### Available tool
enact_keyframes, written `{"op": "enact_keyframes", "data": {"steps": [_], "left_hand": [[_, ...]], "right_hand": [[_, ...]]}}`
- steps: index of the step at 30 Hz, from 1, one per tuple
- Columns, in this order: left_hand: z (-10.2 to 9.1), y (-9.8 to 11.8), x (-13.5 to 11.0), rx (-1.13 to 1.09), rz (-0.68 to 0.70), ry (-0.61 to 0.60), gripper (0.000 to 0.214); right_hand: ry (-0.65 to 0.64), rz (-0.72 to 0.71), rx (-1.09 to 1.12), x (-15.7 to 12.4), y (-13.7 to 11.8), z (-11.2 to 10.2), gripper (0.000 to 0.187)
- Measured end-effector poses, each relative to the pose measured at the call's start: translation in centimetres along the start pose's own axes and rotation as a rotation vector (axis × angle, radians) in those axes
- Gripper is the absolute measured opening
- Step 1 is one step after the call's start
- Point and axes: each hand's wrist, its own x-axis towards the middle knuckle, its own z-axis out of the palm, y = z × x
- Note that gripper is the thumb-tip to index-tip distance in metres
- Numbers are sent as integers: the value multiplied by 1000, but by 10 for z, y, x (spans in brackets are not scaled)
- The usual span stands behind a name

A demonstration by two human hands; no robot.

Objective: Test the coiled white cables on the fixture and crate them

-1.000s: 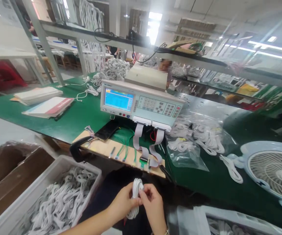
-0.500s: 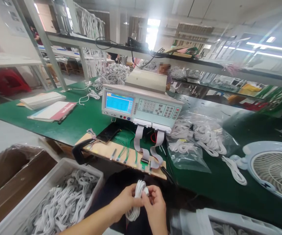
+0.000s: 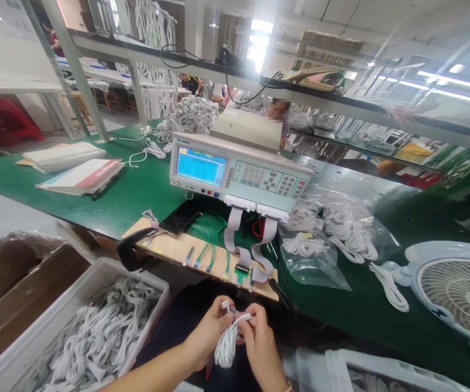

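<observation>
Item 1, far left: cardboard box (image 3: pixel 18 294) lined with dark plastic, contents not visible.

Item 2: white bin (image 3: pixel 92 332) heaped with loose white cables, just left of the person's forearm.

Item 3: booklets (image 3: pixel 75 169) on the green bench (image 3: pixel 137 196), well behind the bin.

Item 4: left hand (image 3: pixel 206 335), low centre, fingers curled shut around the upper part of a coiled white cable (image 3: pixel 226 345), with 1 connector end sticking up above the thumb.

Item 5: right hand (image 3: pixel 261 343), touching the same coil, thumb and forefinger pinched on the other connector end; remaining fingers loosely bent. The coil hangs between both hands, in front of the bench edge and apart from it.

Item 6: wooden fixture board (image 3: pixel 202 256) with green wiring and grey ribbon leads, directly above the hands; cable tester (image 3: pixel 239 174) with lit blue screen behind it.

Item 7: clear bags (image 3: pixel 325 234) of coiled cables, right of the tester.

Item 8, far right: pale blue fan (image 3: pixel 455 288).

Risk note: the coil is gripped only near the top, so its loops could likely slip loose and tangle. A connector offered crooked to the fixture might bend a contact. A dropped coil could fall into the bin and mix with the others.
</observation>
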Motion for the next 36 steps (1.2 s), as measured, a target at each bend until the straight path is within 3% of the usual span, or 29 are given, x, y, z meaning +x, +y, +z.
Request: {"op": "enact_keyframes", "data": {"steps": [2, 4, 6, 8, 11, 14, 22, 27, 32, 36], "left_hand": [[-2, -2, 2, 68, 2, 52, 23], [-4, 2, 3, 274, 117, 108, 20], [-5, 9, 5, 500, 281, 153, 16], [-4, 15, 7, 605, 334, 137, 13], [-1, 18, 12, 573, 221, 69, 15], [2, 17, 20, 550, 131, 77, 18], [-10, 41, 23, 228, -157, 4, 29], [-10, 49, 21, 203, -194, -28, 26], [6, 36, 23, 158, -71, 121, 28], [17, 21, 22, 65, 46, 244, 30]], "right_hand": [[128, -2, -45, 0, 1, -3, 14], [188, 36, 52, 2, -2, -5, 20], [136, 89, 222, 4, -6, -7, 24], [72, 133, 348, 8, -9, -8, 23], [65, 197, 471, 15, -8, -11, 28], [85, 224, 548, 21, -6, -13, 32], [108, 228, 799, 24, -11, -4, 20], [86, 198, 577, 21, -11, -10, 27], [20, 113, 249, 12, -14, -29, 27], [69, 122, 232, 2, -16, -29, 31]]}}
